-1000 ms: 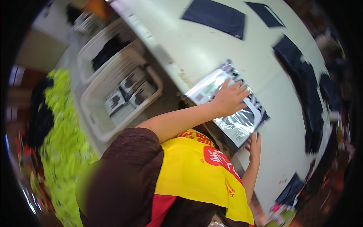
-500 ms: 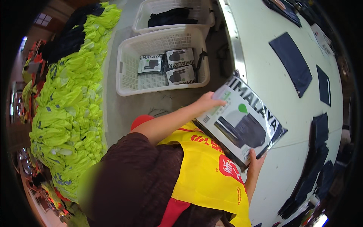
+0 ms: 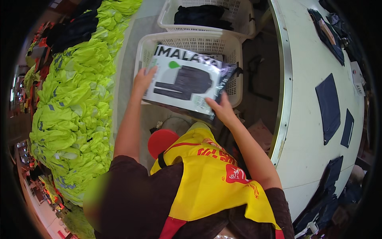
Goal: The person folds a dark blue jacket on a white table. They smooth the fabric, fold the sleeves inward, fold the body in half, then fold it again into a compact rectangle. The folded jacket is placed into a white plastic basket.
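Observation:
Between my two hands is a flat plastic-wrapped clothing package (image 3: 183, 81), white and black, with a dark garment and a green drop shape printed on its face. My left hand (image 3: 144, 81) grips its left edge, thumb on top. At the lower right corner my right hand (image 3: 222, 109) holds it, thumb over the front. The package is tilted over the near part of a white plastic basket (image 3: 139, 59). It hides most of the basket's inside; only a bit of another package (image 3: 213, 57) shows behind its upper edge.
A second white basket (image 3: 167, 14) behind holds dark cloth (image 3: 203, 16). To the left lies a long heap of neon-yellow garments (image 3: 75, 119). The metal-edged pale table (image 3: 302, 119) on the right bears dark folded fabric pieces (image 3: 329, 109). A red round thing (image 3: 162, 142) is below the basket.
Both hands have carried the package left, from beside the table to above the basket, and turned it. My body has swung left with it.

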The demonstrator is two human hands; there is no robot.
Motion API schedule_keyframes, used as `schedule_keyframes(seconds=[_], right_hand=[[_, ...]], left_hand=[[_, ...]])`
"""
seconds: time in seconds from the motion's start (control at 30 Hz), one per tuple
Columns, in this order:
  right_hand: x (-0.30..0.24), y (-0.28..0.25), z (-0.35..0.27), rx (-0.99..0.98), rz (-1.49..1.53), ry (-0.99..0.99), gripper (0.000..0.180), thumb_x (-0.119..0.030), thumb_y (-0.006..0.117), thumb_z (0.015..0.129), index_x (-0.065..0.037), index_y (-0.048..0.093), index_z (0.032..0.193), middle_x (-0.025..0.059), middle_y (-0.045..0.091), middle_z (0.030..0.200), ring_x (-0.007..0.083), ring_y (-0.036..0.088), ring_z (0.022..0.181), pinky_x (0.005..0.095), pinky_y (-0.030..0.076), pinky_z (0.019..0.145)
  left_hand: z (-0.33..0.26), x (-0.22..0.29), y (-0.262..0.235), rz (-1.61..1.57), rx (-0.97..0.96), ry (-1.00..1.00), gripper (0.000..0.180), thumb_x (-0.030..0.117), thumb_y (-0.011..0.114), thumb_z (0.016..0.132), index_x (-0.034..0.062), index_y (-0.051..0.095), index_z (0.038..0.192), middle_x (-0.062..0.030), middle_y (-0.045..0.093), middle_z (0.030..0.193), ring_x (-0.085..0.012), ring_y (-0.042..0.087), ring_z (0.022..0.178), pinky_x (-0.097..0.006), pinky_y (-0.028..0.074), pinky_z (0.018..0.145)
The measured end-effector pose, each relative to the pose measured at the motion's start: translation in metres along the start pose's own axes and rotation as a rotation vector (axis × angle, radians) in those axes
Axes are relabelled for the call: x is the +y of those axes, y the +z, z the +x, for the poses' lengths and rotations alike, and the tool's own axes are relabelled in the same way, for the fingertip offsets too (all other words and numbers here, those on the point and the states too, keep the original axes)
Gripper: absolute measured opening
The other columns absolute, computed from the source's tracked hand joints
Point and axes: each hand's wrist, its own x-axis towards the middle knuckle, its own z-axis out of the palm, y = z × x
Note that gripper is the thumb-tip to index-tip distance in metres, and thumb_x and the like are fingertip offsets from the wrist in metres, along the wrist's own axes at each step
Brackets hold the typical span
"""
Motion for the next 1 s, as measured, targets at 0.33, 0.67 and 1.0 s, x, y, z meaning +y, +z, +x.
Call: schedule_keyframes(seconds=[0.33,0.67,1.0], right_hand=[[0.061,-0.055,-0.022,-0.138,-0.463,0.177,0.047,-0.028,0.062,0.084,0.003,0.054,0.118,0.0212,0.065,0.096,0.0367,0.062,0.092,0.0375,0.050,0.078],[0.210,-0.091,-0.284,0.601,-0.407,0.822,0.044,-0.028,0.061,0.083,0.001,0.058,0.115,0.0216,0.065,0.096,0.0345,0.063,0.093,0.0394,0.049,0.082],[0.303,0.048,-0.538,0.891,0.239,1.245,0.034,-0.030,0.057,0.082,-0.003,0.065,0.102,0.0198,0.063,0.106,0.0347,0.061,0.099,0.0392,0.048,0.086]], left_hand=[[0.035,-0.149,0.109,0.568,-0.488,-0.117,0.042,0.031,0.060,0.078,0.0096,0.061,0.114,-0.0186,0.063,0.110,-0.0360,0.059,0.104,-0.047,0.046,0.087],[-0.125,0.031,0.239,0.866,-1.346,0.813,0.036,0.030,0.058,0.081,0.0086,0.061,0.110,-0.0167,0.062,0.111,-0.0320,0.059,0.105,-0.043,0.048,0.087],[-0.457,0.234,0.350,0.334,-1.726,1.348,0.030,0.019,0.063,0.085,0.0020,0.062,0.109,-0.0154,0.065,0.101,-0.0266,0.065,0.088,-0.034,0.051,0.077]])
